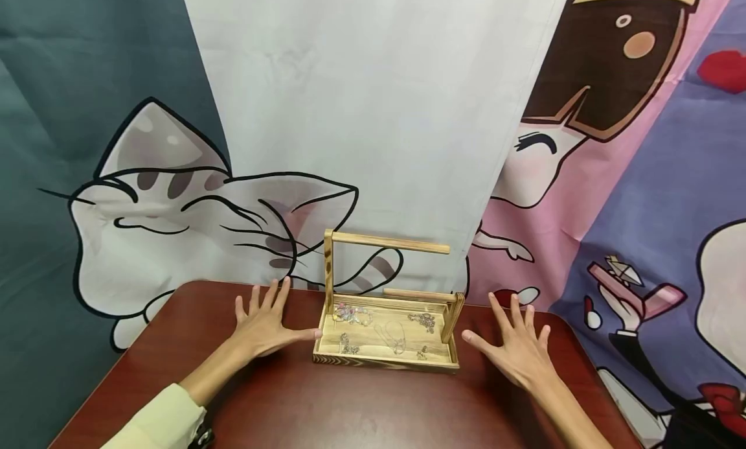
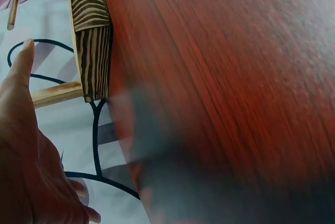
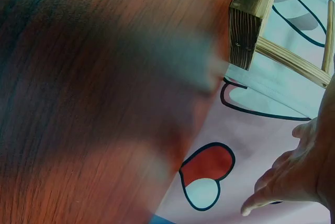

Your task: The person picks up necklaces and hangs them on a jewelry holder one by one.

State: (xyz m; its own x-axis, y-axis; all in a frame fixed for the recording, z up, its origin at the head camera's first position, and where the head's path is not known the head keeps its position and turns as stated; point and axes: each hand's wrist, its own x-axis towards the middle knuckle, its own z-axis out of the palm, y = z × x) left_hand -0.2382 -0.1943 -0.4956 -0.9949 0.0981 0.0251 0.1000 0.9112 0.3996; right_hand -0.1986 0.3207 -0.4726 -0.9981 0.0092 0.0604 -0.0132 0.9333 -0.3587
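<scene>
A wooden jewelry stand sits on the table, a shallow tray with two upright posts, each bearing a horizontal bar. Inside the tray lie a pastel beaded bracelet, a thin chain necklace and several small dark chain pieces. To the left of the stand, my left hand is spread with fingers straight, its thumb by the tray's left edge. On the other side my right hand is spread too, apart from the stand. Neither hand holds anything. Both wrist views show a tray corner beside the hand.
The reddish-brown table has rounded far corners. Right behind it hangs a printed cloth with a cartoon cat and a cartoon figure. The stand's upper bar rises well above the tray; a lower bar extends from the right post.
</scene>
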